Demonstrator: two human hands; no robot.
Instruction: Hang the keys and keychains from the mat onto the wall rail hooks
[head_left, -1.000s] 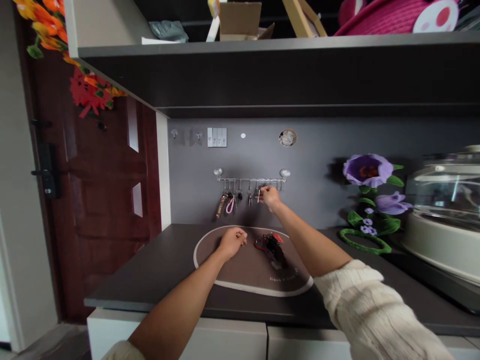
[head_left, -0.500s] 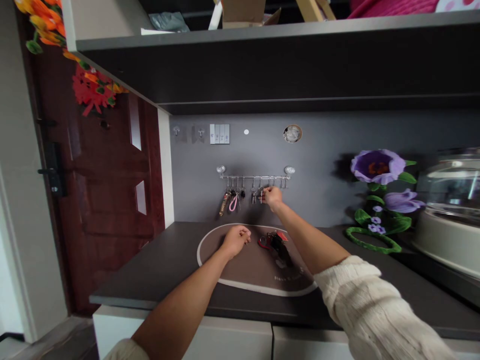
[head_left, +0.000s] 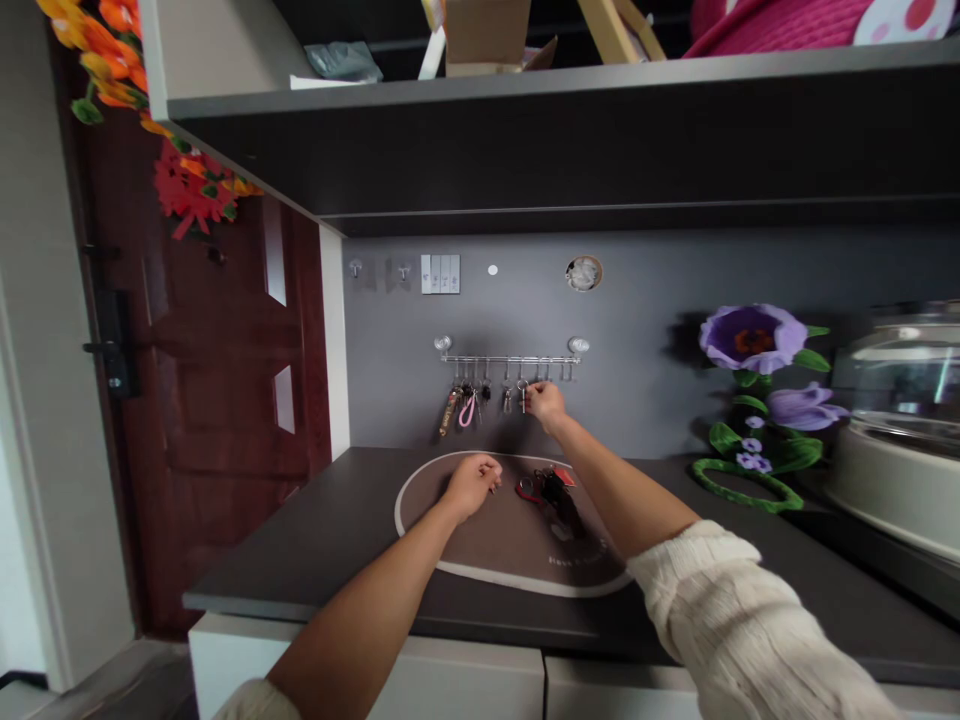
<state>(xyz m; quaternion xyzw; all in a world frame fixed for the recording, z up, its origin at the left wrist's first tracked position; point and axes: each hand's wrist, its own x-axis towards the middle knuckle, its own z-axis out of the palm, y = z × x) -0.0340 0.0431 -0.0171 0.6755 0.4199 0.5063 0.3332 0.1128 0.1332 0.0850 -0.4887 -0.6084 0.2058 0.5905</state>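
My right hand (head_left: 547,405) is raised to the clear hook rail (head_left: 510,359) on the grey wall. Its fingers pinch a key (head_left: 524,403) whose ring sits at one of the hooks. Left of it on the rail hang a small bunch of keys (head_left: 507,401), a black key fob (head_left: 486,390), a pink loop strap (head_left: 467,411) and a tan tag (head_left: 449,413). My left hand (head_left: 474,484) is held over the brown oval mat (head_left: 495,555), fingers curled in, with nothing visible in them. More dark keys (head_left: 559,497) with a red ring and a red tag lie on the mat.
A dark shelf (head_left: 525,150) overhangs the counter (head_left: 300,540). Purple fabric flowers (head_left: 754,338) and a cream appliance with a clear lid (head_left: 892,470) stand at the right. To the left is a dark red door (head_left: 225,420). Two small hooks and a label (head_left: 440,274) are on the wall.
My right hand has shifted slightly right of the key, leaving its ring visible at the hook. My left hand stays over the mat. The whole view has tilted up slightly.
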